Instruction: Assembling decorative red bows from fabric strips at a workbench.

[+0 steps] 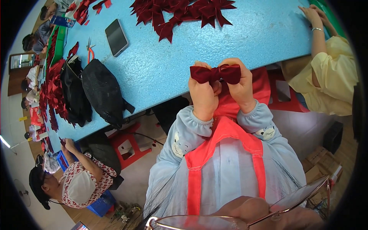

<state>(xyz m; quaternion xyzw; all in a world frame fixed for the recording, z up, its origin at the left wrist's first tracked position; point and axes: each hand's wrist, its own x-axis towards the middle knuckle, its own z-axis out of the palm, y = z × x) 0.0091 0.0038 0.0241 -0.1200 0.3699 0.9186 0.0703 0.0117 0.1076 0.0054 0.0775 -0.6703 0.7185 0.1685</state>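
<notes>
A dark red ribbon bow (216, 73) is held up in front of my chest, just off the near edge of the blue table (165, 65). My left hand (203, 94) pinches its left loop and middle. The bow's right loop is gripped by my right hand (239, 84), thumbs meeting at the knot. Pale blue sleeves and a red apron (226, 149) fill the space below the hands. More red fabric lies in my lap behind the bow.
A heap of dark red bows (180, 11) lies at the table's far side, a phone (116, 37) left of it. A black mesh bag (101, 92) and pliers (90, 50) sit at left. Other people work at right (326, 73) and lower left (80, 180). Red stools (128, 147) stand underneath.
</notes>
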